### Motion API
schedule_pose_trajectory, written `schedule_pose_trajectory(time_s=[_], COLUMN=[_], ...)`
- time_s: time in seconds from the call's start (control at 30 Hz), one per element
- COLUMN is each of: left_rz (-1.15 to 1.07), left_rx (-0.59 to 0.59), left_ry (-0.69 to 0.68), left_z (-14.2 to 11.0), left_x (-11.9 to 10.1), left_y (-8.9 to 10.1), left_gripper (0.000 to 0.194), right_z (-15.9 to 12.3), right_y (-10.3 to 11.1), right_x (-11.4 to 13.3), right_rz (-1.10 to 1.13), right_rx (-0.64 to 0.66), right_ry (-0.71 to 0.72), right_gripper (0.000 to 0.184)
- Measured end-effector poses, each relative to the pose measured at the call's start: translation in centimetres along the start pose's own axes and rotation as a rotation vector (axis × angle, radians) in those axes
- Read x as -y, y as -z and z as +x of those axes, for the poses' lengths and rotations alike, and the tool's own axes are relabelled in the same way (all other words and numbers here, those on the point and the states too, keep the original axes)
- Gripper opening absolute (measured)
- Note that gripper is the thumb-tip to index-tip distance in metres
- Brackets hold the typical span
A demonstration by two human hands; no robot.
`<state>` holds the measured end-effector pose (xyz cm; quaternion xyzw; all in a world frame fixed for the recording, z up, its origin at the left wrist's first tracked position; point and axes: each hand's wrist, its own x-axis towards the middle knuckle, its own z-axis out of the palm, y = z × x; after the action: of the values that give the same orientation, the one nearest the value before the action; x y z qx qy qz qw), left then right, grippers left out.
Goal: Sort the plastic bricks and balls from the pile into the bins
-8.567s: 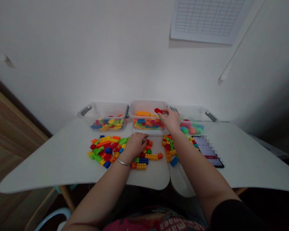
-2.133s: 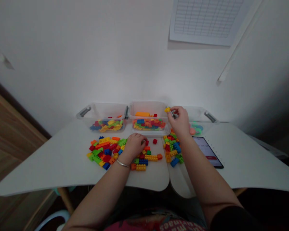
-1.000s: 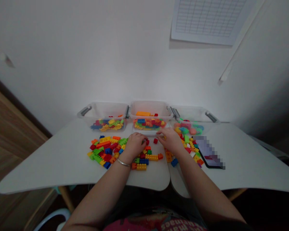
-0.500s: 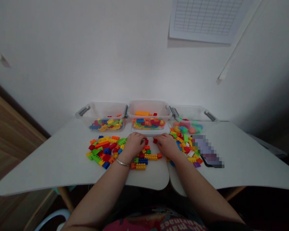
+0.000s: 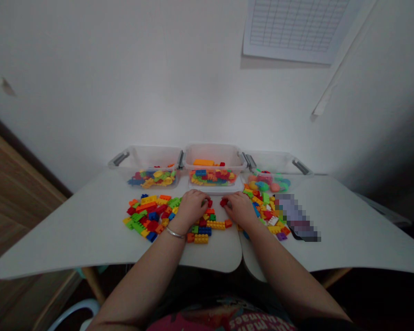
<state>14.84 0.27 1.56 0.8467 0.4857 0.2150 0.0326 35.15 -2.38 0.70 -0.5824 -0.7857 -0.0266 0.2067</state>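
Observation:
My left hand [image 5: 193, 205] is closed on a small red toy brick [image 5: 209, 203], which peeks out past the fingertips. Across a narrow gap, my right hand [image 5: 239, 206] pinches another red toy brick [image 5: 223, 202]. The two bricks are apart, just in front of the middle bin. Beneath and in front of my left hand lie loose bricks, among them a long yellow brick [image 5: 215, 225] and a blue brick [image 5: 204, 231]. A mixed pile of bricks [image 5: 146, 216] spreads to the left of that hand. More bricks [image 5: 269, 214] lie to the right of my right hand.
Three clear bins stand along the wall: the left bin [image 5: 152, 156] and middle bin [image 5: 215, 151] hold toy pieces, the right bin [image 5: 272, 161] holds rounded coloured pieces. Under the middle one is a white lid [image 5: 240, 187]. A phone [image 5: 298, 218] lies on the white table [image 5: 89, 220].
My right hand's red brick has shifted very slightly to the right and turned a little. My left hand stays where it was.

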Motion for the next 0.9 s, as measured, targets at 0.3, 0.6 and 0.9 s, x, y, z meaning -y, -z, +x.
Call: schedule_pose_trajectory(time_s=[0.3,0.6,0.9], left_rz=[0.007,-0.001,0.011], left_rx=[0.012,0.027,0.031], left_ry=[-0.004,0.012,0.009], left_z=[0.0,0.0,0.0], left_x=[-0.1,0.0,0.0], left_y=[0.1,0.1,0.2], left_gripper=[0.02,0.022,0.022], right_z=[0.1,3.4,7.7], right_y=[-0.3,3.5,5.1], right_x=[-0.4,-1.8,-2.2], right_rz=[0.182,0.461,0.34], right_rx=[-0.256,-0.801,-0.709], right_ry=[-0.03,-0.156,-0.234], right_gripper=[0.012,0.023,0.026])
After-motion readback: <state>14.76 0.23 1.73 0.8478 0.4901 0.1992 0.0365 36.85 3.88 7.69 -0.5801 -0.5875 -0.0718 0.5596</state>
